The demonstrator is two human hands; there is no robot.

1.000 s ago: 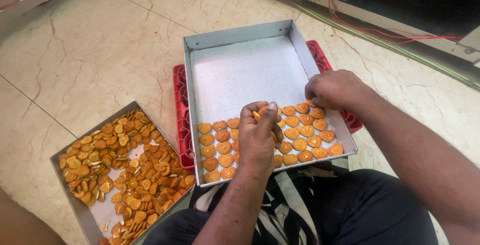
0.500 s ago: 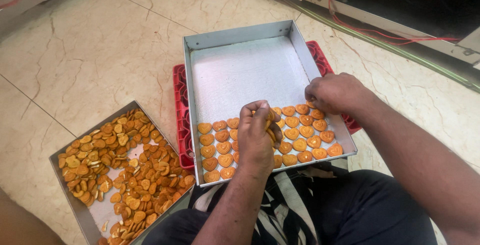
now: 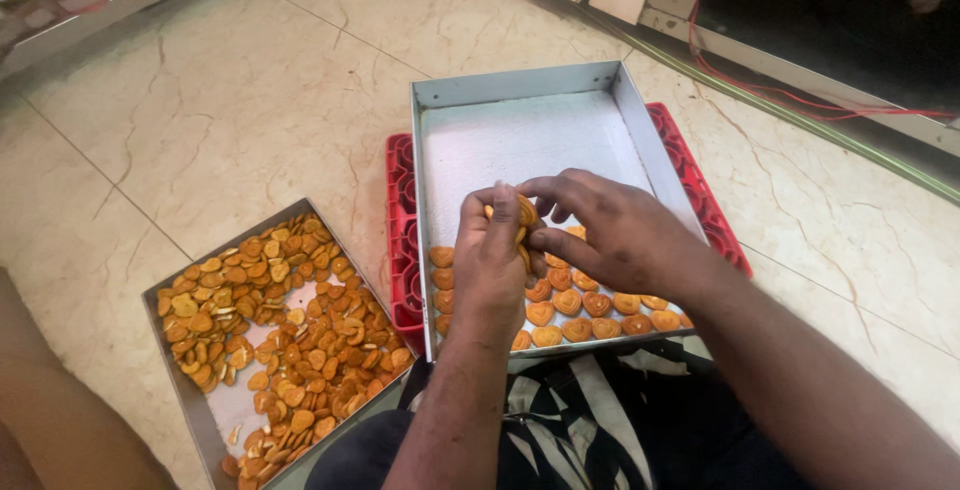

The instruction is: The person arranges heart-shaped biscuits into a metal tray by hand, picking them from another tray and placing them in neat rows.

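A small stack of orange heart-shaped biscuits point(image 3: 524, 216) is held upright in the left hand point(image 3: 492, 260), whose grip is closed around it, with the fingers point(image 3: 503, 212) wrapped along its side. The right hand point(image 3: 608, 230) is met with the left over the stack; its thumb and forefinger are pinched together on the edge of the top biscuit, and the remaining fingers are curled loosely above. Both hands are poised over the near part of a rectangular grey metal tray point(image 3: 520, 140), just above rows of the same biscuits point(image 3: 580, 312) that are laid flat side by side along the tray's near end. The far part of that tray's floor is bare and pale. The tray is set on a red plastic crate point(image 3: 402, 250), whose edges are seen on the left and right sides. To the left, well apart from the hands, a second grey metal tray point(image 3: 196, 420) is laid on the cream tiled floor point(image 3: 220, 100) and is filled with a loose heap of orange heart-shaped biscuits point(image 3: 290, 330). Black-and-white striped cloth point(image 3: 590, 400) is seen below the near tray, over the person's lap. A red cable point(image 3: 800, 100) is run along the floor at the upper right.
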